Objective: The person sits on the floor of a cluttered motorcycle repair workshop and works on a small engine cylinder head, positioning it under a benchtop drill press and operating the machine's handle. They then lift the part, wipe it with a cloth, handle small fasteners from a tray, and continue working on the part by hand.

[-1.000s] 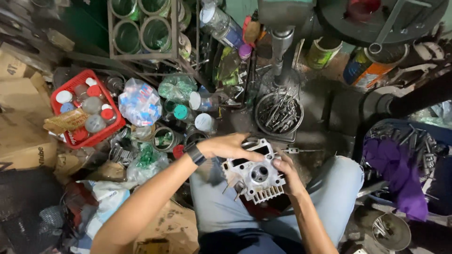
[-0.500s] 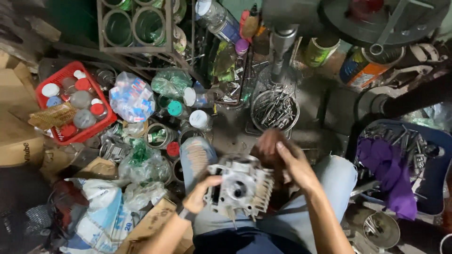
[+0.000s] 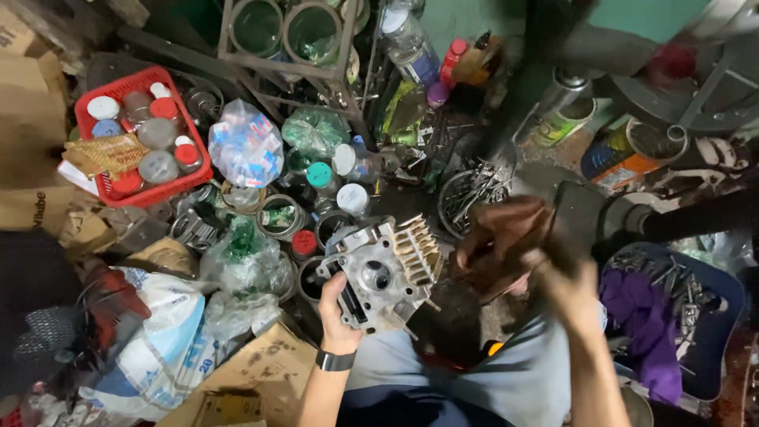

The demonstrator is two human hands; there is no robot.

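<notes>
Grey cast-metal engine cylinder head with cooling fins (image 3: 385, 273) sits in my left hand (image 3: 338, 316), in the only view I have, the head camera looking down. My fingers curl up around its lower left edge and grip it firmly, the thumb lying on its face; it hangs above my lap, finned side turned away from the fingers, to the right. My right hand (image 3: 553, 273) is a blur just right of the fins, with a dark brown rag-like shape (image 3: 502, 237) at its fingers; I cannot tell whether those fingers are closed on it or loose. By my judgement the part is lifted and steadied, and any work on its surface is only under way; nothing shows it finished. Beyond the left fingertips stand small capped jars (image 3: 332, 178) and a red plastic basket of lidded tubs (image 3: 142, 138).
</notes>
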